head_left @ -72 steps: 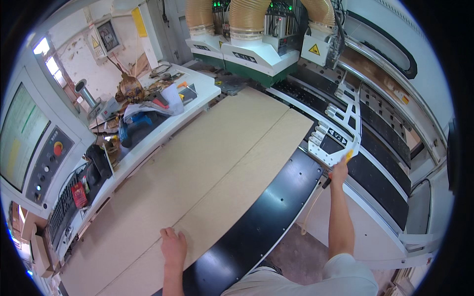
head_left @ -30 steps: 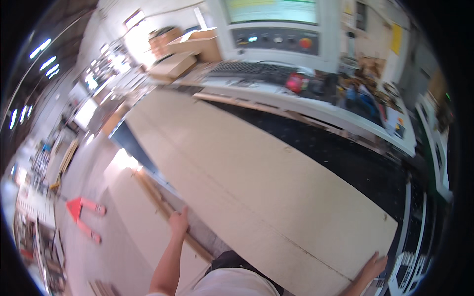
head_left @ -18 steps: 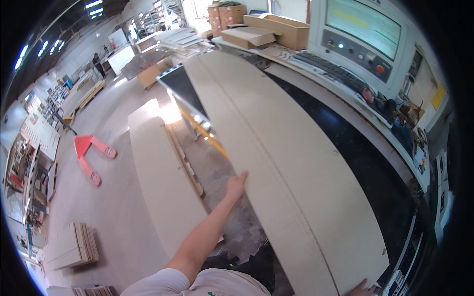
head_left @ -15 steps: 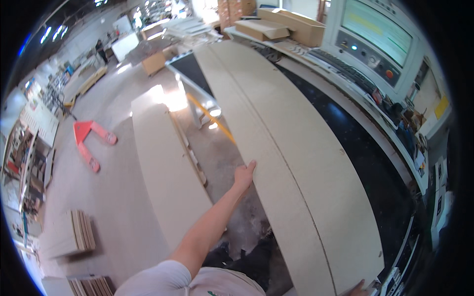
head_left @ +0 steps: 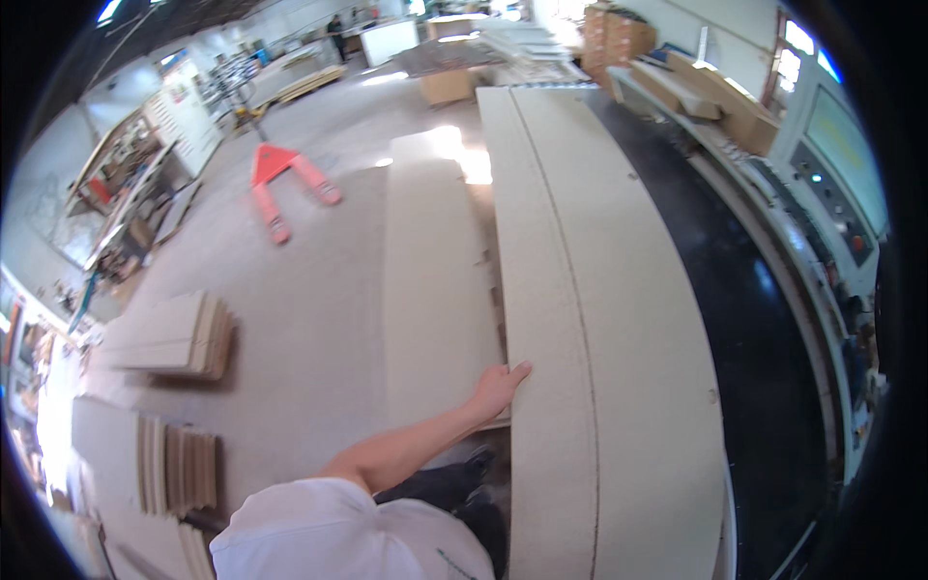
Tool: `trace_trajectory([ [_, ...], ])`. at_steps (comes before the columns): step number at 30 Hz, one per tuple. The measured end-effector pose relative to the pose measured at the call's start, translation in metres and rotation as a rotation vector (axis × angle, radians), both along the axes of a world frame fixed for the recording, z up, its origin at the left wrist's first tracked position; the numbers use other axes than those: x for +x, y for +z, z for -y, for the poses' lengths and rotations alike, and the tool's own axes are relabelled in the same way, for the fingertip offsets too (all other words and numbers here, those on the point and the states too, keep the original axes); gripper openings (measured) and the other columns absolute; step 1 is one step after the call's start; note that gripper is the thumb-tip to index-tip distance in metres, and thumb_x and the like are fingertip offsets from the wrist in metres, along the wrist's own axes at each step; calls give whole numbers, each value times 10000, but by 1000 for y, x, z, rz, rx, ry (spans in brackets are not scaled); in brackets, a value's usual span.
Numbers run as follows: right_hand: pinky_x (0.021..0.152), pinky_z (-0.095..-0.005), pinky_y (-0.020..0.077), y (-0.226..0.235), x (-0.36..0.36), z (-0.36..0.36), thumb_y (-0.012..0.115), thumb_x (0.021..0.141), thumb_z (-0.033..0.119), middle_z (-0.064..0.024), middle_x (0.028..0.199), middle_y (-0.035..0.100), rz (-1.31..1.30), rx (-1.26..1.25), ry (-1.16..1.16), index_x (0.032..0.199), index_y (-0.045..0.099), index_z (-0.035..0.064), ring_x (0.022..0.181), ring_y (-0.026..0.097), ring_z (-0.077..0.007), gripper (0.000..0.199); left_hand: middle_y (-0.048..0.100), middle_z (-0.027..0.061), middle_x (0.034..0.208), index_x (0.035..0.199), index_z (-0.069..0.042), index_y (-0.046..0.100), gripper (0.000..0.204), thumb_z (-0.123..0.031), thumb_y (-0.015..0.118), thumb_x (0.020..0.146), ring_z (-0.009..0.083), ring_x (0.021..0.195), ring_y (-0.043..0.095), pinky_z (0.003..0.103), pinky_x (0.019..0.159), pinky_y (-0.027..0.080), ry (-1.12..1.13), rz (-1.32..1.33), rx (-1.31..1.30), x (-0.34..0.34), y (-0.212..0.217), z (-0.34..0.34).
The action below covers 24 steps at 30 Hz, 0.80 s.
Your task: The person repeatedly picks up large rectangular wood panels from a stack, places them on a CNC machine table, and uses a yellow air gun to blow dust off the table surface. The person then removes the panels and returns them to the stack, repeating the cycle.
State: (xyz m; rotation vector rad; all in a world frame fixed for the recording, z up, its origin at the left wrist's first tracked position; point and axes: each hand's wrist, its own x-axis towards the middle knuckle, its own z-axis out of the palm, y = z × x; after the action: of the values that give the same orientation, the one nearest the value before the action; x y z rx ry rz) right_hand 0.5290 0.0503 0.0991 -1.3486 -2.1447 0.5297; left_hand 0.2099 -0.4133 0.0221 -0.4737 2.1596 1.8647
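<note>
A person in a white shirt stands beside a long machine bed (head_left: 764, 319); 2 pale boards lie on it side by side, running away down the workshop; the left hand (head_left: 498, 387) grips the near edge of the narrow board strip (head_left: 536, 290), fingers curled over it; the wider board (head_left: 638, 319) lies just to its right; the right hand is out of view; another long panel (head_left: 430, 280) rests lower on the floor, an orange pallet truck (head_left: 285, 184) beyond it.

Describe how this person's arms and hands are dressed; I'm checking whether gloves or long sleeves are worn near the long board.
Only the left hand shows, bare, with no glove, ring or watch visible. The forearm is uncovered up to a short white T-shirt sleeve. The right hand and arm are out of view.
</note>
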Motion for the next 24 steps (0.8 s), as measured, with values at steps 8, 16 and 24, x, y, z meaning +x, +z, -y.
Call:
trace_trajectory([
  [8, 951, -442, 478, -8, -15, 17, 661, 915, 411, -298, 1202, 606, -29, -124, 253, 1291, 521, -123, 1069, 603, -391, 668, 447, -14, 548, 692, -83, 588, 480, -501, 589, 928, 111, 407, 365, 303, 371, 245, 285, 144, 97, 115, 42, 99],
  [16, 954, -427, 474, 2, -56, 61, 648, 927, 405, -286, 1211, 608, -37, -217, 392, 1300, 520, -115, 1076, 597, -375, 652, 435, -35, 525, 724, -128, 599, 431, -509, 577, 925, 97, 367, 299, 293, 345, 188, 614, 263, 250, 222, 22, 215],
  [24, 956, -412, 471, 49, -133, 188, 635, 940, 399, -274, 1220, 609, 11, -334, 533, 1308, 518, -108, 1083, 592, -359, 638, 542, -18, 634, 822, -92, 642, 375, -457, 609, 901, 103, 443, 396, 305, 399, 234, 960, 303, 340, 305, -1, 406],
])
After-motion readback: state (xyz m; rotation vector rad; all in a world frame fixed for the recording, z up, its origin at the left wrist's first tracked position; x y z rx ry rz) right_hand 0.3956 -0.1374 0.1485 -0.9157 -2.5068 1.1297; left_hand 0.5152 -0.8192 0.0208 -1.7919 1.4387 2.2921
